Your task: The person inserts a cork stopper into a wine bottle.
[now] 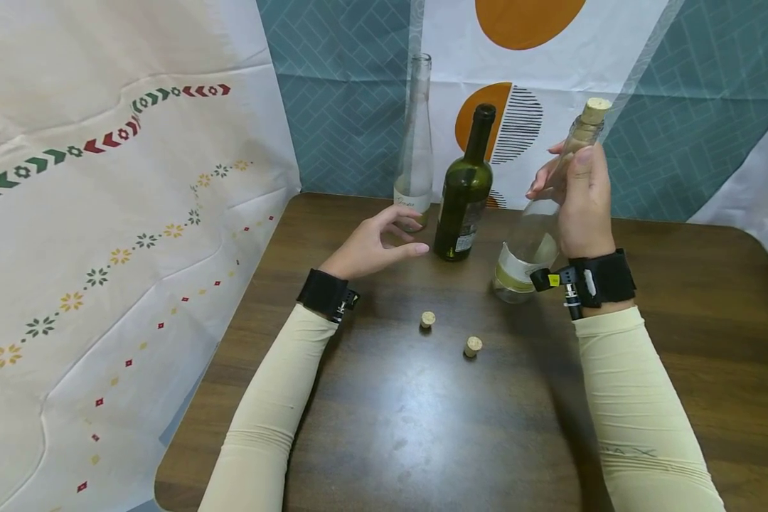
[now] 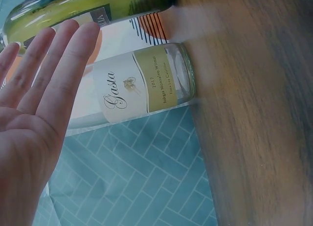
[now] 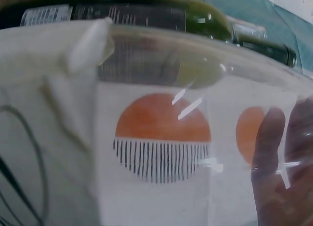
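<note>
My right hand [image 1: 585, 192] grips a clear glass bottle [image 1: 531, 231] by its neck, thumb on the near side. A cork [image 1: 595, 111] sits in that bottle's mouth, its upper part showing above the rim. The bottle leans rightward in the head view, and its pale label is partly peeled. In the right wrist view its clear wall [image 3: 161, 118] fills the picture, with fingers [image 3: 274, 138] seen through it. My left hand [image 1: 377, 242] is held over the table with spread, relaxed fingers and nothing in them. Close beyond it stands another clear bottle [image 1: 414, 142], uncorked, with a white and olive label [image 2: 129, 86].
A dark green wine bottle [image 1: 464, 185] stands upright between the two clear bottles. Two small corks, one on the left [image 1: 427, 320] and one on the right [image 1: 473, 346], lie on the brown wooden table [image 1: 371, 441]. Patterned cloths [image 1: 339, 107] hang behind and to the left.
</note>
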Available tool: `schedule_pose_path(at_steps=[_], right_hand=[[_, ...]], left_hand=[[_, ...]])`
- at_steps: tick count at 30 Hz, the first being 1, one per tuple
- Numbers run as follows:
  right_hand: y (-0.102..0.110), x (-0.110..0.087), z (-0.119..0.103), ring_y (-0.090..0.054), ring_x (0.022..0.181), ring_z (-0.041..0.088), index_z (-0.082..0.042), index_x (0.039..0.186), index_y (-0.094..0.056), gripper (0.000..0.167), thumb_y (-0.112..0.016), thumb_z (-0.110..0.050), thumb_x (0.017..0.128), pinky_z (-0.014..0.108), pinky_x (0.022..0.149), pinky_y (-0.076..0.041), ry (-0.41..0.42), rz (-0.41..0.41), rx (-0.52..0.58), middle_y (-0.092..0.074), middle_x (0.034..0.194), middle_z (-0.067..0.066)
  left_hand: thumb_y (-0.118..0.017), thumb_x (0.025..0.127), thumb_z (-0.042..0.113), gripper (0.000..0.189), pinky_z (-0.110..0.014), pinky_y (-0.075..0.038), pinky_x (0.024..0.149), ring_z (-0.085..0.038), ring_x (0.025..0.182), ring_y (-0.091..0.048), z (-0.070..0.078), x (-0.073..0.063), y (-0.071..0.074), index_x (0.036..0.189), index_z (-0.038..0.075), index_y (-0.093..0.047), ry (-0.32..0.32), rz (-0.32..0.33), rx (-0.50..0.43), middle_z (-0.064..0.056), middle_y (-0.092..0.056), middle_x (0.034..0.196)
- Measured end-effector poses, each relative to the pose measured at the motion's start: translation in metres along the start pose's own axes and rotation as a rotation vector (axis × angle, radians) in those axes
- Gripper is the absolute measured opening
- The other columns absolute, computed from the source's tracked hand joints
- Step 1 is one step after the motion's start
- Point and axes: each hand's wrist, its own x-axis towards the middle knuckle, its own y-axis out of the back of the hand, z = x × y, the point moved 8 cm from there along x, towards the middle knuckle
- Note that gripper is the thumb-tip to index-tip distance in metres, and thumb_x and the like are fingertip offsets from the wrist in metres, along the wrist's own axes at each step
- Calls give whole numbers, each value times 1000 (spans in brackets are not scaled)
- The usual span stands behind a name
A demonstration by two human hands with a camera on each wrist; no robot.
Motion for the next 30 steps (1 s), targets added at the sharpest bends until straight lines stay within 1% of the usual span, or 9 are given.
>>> schedule_pose_path(at_steps=[4,8,10,15,20,21,27,28,30], right_hand=[[14,-4,-2,-68,77,17,-15,130,-62,29,-39,-32,123,25,78,-64,-34,42,-8,-70,84,5],[27,-10,-5,-69,79,18,-12,134,-60,31,-37,-32,124,27,82,-63,-78,79,-3,-70,85,5],[33,-13,-7,-69,79,18,-12,134,-60,32,-36,-31,124,28,83,-63,-85,95,-5,-70,85,5],[48,-18,-13,-68,78,18,-11,134,-61,31,-37,-29,125,26,81,-63,-78,135,-16,-70,84,5],[64,-18,-17,-69,75,18,-10,133,-62,31,-39,-29,124,26,78,-64,-56,177,-2,-69,83,6],[66,-19,-18,-69,73,17,-10,133,-63,31,-40,-29,124,26,77,-64,-37,181,-3,-69,82,7],[87,-21,-19,-69,71,18,-8,134,-63,32,-40,-28,124,26,76,-64,-47,243,5,-67,81,8],[91,-21,-19,-68,72,19,-7,135,-62,32,-40,-28,124,27,76,-64,-67,260,10,-67,82,8],[97,-21,-19,-67,72,19,-7,134,-62,32,-40,-28,124,27,76,-64,-73,284,18,-66,81,9]], left_hand=[[-81,104,26,57,-46,-68,103,-27,129,-74,-1,-3,0,156,15,-60,-2,-12,4,-9,-71,149],[-81,104,25,57,-47,-67,104,-28,131,-73,-3,-5,-1,157,15,-60,-3,-24,7,-10,-71,150],[-81,104,26,57,-48,-67,105,-28,132,-72,-4,-7,-1,156,15,-60,-3,-25,9,-12,-70,150],[-82,104,27,58,-51,-66,106,-29,131,-72,-4,-9,0,156,13,-60,-12,-26,9,-15,-70,151],[-82,105,27,58,-49,-66,106,-28,131,-72,-4,-8,0,156,14,-60,-10,-29,9,-12,-70,150],[-82,105,28,57,-49,-66,105,-28,131,-72,-4,-8,0,156,15,-60,-9,-30,9,-11,-71,150],[-82,104,28,58,-49,-66,105,-33,133,-72,-6,-8,-1,156,14,-60,-11,-30,15,-11,-71,150],[-82,104,29,58,-49,-66,105,-33,133,-72,-7,-8,-1,156,14,-60,-12,-30,16,-11,-71,150],[-82,104,29,58,-49,-66,105,-33,132,-72,-7,-8,-1,156,15,-61,-12,-29,17,-11,-71,150]])
